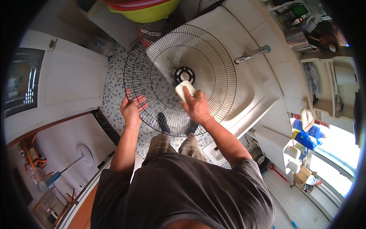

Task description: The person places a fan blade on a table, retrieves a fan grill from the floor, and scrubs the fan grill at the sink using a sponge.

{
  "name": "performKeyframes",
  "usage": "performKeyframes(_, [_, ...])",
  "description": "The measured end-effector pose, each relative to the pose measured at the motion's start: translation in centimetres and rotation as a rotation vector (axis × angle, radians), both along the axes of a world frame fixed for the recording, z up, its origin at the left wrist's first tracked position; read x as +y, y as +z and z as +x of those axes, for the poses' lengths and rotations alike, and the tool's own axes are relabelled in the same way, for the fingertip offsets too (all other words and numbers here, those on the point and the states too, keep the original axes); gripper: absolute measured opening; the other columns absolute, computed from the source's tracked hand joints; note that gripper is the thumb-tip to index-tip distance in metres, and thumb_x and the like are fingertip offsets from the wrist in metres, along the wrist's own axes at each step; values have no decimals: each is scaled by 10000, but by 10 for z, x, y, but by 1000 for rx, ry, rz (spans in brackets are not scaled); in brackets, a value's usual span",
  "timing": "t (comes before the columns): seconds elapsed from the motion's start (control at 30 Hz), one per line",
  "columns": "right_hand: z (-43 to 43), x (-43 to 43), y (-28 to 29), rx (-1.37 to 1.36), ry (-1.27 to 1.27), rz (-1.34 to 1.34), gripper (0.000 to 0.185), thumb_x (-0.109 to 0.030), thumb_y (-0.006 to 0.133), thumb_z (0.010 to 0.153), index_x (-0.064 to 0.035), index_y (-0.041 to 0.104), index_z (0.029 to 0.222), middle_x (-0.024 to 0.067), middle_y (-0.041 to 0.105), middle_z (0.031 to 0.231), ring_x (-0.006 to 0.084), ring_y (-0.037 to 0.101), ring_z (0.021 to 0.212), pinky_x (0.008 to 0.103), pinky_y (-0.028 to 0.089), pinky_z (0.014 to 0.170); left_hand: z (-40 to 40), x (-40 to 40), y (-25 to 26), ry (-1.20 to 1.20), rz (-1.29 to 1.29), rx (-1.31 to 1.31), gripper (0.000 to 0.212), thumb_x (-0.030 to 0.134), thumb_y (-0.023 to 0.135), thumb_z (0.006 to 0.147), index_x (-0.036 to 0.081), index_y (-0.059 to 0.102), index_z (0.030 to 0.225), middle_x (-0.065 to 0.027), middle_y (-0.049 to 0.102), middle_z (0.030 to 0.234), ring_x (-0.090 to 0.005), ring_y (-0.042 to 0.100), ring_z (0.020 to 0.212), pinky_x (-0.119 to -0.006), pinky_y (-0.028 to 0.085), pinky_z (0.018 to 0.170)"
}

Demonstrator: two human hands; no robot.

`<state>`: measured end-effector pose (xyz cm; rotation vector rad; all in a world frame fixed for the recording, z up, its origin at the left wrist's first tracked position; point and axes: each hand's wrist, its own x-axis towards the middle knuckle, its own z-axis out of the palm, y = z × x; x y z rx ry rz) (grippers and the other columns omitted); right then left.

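Note:
A round black wire fan guard [210, 58] is held up in front of me. Its far right part overlaps a white sink [264, 86]; the left part is over the tiled floor. My left hand [131, 110] grips the guard at its left rim, with fingers spread behind the wires. In my right hand [198, 106] is a white, block-shaped cleaning brush [183, 88], pressed near the black hub ring [185, 75] at the guard's centre. The brush's underside is hidden, so any bristles cannot be seen.
A chrome faucet [253, 54] juts over the sink from the right. Yellow and red basins [145, 13] are stacked beyond the guard. A white door [75, 74] stands at left; a fan on a stand [85, 155] is in the room beyond. A shelf with bottles [310, 128] hangs right.

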<state>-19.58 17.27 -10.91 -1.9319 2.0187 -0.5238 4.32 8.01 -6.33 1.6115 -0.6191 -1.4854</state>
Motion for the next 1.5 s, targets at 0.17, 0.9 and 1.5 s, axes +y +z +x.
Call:
performKeyframes(0.17, [-55, -95, -35, 268, -155, -31, 539, -420, 572, 862, -184, 487, 1338, 215, 562, 945, 348, 553, 859, 425, 467, 719, 4, 9, -2, 47, -21, -41, 530, -104, 390, 827, 17, 469, 1337, -213, 631, 1039, -318, 665, 907, -444, 602, 734])
performKeyframes(0.9, [-106, -139, -58, 191, -338, -16, 634, -387, 649, 821, -236, 415, 1390, 279, 537, 1010, 436, 530, 945, 490, 466, 833, 60, -25, 56, -164, -33, -305, 450, -6, 484, 936, 100, 450, 1372, -142, 629, 996, -239, 674, 810, -389, 593, 693])
performKeyframes(1.5, [-68, -167, -43, 243, 106, -295, 639, -335, 719, 769, -272, 482, 1358, 199, 511, 1062, 387, 535, 964, 468, 465, 863, -45, -232, 3, -1203, 36, -802, 459, 92, 608, 900, 30, 482, 1337, -130, 632, 910, -202, 622, 679, -357, 555, 563])
